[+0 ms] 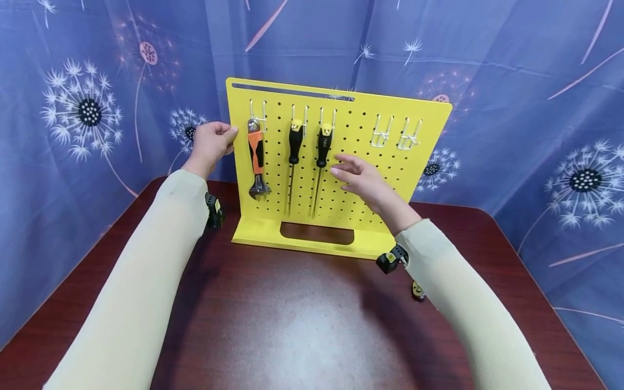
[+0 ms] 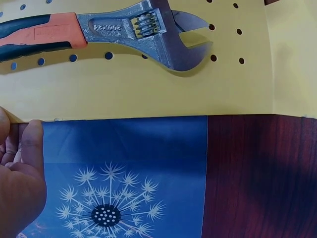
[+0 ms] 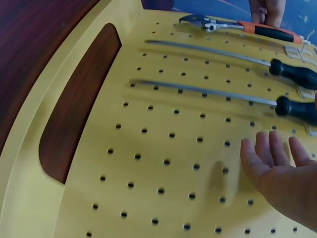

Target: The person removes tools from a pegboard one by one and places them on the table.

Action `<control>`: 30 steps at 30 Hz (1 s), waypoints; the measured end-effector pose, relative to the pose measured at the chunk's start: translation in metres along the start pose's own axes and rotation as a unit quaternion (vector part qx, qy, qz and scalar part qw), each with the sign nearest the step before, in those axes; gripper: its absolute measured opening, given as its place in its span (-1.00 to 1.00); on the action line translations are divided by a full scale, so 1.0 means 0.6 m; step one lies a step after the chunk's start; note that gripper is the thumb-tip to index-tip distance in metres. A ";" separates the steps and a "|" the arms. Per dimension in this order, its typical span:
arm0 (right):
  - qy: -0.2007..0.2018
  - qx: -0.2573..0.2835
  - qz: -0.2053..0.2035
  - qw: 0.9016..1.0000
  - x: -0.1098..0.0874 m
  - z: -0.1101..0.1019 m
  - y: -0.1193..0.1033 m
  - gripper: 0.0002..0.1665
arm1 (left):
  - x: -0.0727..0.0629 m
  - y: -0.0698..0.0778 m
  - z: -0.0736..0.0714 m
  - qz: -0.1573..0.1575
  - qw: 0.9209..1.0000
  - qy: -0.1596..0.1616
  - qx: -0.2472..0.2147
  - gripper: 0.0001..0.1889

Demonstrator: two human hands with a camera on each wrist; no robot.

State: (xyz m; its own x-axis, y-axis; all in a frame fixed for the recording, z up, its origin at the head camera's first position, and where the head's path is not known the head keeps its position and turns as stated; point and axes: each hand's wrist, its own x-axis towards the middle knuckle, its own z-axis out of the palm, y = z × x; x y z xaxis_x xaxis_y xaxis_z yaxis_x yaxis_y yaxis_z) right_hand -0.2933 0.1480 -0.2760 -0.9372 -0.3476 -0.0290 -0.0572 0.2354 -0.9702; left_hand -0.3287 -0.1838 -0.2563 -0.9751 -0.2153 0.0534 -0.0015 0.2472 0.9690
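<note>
From my end I log blue dandelion-print curtain behind and flanking a glossy, dark reddish-brown bench.

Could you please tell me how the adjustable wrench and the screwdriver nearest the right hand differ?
The adjustable wrench has an orange-and-black handle; the screwdriver has a black, yellow-ended one. The adjustable wrench ends in a broad head, the screwdriver in a long, thin shaft. Both hang handle-up on the yellow pegboard.

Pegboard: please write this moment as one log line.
left grip: pinches pegboard edge | right grip: empty, beside right screwdriver | wrench: hanging
</note>
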 end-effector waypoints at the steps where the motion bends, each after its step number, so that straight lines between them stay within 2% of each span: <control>1: 0.002 0.003 0.000 1.000 0.003 0.006 -0.001 -0.27 | 0.000 0.000 0.000 0.001 1.000 0.000 0.000 -0.66; 11: 0.063 0.042 -0.012 0.997 0.014 0.043 -0.005 -0.26 | 0.003 -0.001 0.001 0.006 1.000 -0.009 0.001 -0.61; 19: 0.092 0.069 -0.022 0.993 0.026 0.056 -0.007 -0.29 | 0.002 0.001 0.002 0.003 1.000 -0.003 0.005 -0.60; 25: 0.138 0.098 -0.029 0.985 0.036 0.067 0.000 -0.36 | 0.003 0.002 0.002 0.000 1.000 -0.004 0.005 -0.58; 30: 0.192 0.094 -0.037 0.976 0.044 0.082 0.004 -0.41 | 0.004 0.001 0.003 -0.003 1.000 -0.002 0.002 -0.57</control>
State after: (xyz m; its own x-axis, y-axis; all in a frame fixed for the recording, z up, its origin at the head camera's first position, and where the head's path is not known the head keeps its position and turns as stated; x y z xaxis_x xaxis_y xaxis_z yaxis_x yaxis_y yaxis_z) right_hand -0.3012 0.0949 -0.2908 -0.9949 0.0166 0.1000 -0.0992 0.0398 -0.9943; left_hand -0.3316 -0.1828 -0.2561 -0.9759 -0.2133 0.0459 -0.0090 0.2494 0.9684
